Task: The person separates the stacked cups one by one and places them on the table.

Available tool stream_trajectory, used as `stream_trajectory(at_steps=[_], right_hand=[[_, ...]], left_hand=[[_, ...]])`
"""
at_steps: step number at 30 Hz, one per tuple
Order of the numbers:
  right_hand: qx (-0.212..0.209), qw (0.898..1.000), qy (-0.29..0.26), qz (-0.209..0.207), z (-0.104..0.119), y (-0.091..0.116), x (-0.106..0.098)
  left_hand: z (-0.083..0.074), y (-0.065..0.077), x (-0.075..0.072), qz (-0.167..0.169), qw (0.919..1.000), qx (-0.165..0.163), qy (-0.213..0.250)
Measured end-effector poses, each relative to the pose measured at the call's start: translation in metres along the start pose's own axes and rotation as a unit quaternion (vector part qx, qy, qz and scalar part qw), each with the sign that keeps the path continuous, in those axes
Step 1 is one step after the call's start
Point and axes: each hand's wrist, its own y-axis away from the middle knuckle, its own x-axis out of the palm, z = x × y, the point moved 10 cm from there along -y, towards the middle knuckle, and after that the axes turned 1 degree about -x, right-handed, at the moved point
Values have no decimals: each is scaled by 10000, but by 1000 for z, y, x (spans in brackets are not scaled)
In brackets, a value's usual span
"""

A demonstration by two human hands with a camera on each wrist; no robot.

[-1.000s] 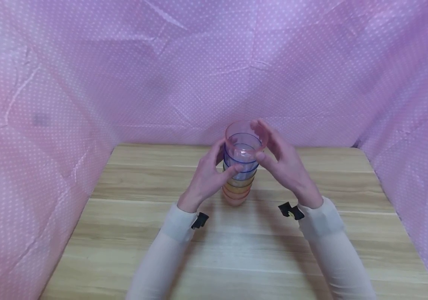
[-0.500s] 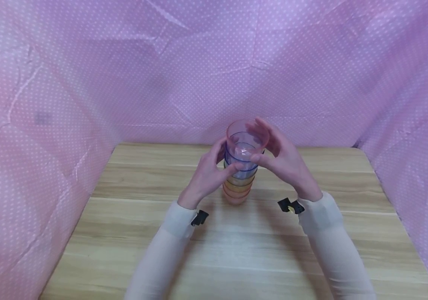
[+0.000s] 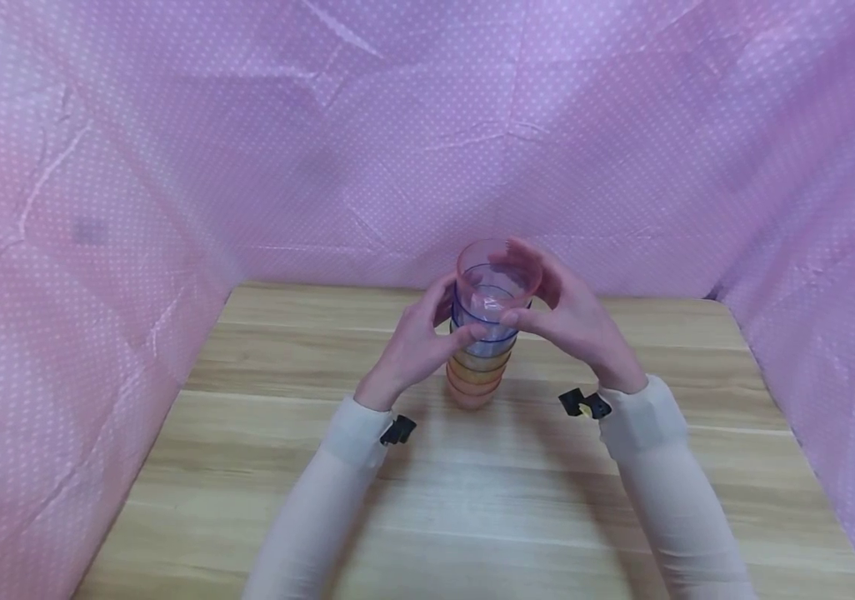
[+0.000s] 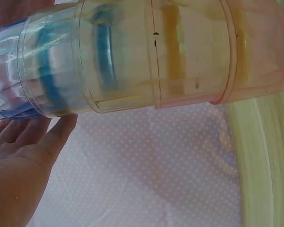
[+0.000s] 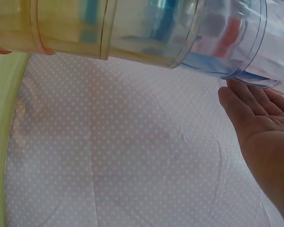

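Note:
A tall stack of nested clear plastic cups (image 3: 482,358) stands upright on the table. From the bottom it runs red-orange, yellow and blue, with a pink cup (image 3: 498,293) on top. My left hand (image 3: 416,346) holds the stack around its blue cups, thumb across the front and fingers behind. Higher up, my right hand (image 3: 573,312) curves around the pink cup, its thumb at the front and its fingers at the far side, partly seen through the plastic. The left wrist view shows the banded cup walls (image 4: 118,56) close up; fingers (image 5: 244,101) touch the stack in the right wrist view.
The light wood table (image 3: 427,517) is bounded at the back and sides by a pink dotted cloth (image 3: 367,150). Both forearms reach in from the front edge, with small black devices (image 3: 399,430) at the wrists.
My right hand has closed in on the pink cup, its thumb moving left onto the front of the wall. My left hand keeps its place on the stack.

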Motion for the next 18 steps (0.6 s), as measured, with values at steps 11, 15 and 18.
stream_trajectory(at_steps=[11, 15, 18], right_hand=[[-154, 9997, -143, 148, 0, -4, 3], [-248, 9996, -111, 18, 1, -3, 2], [-257, 9996, -48, -84, 0, -2, 2]], left_hand=[[0, -1, 0, 52, 10000, 40, 47], [1, -1, -1, 32, 10000, 33, 41], [1, -1, -1, 14, 9999, 71, 70]])
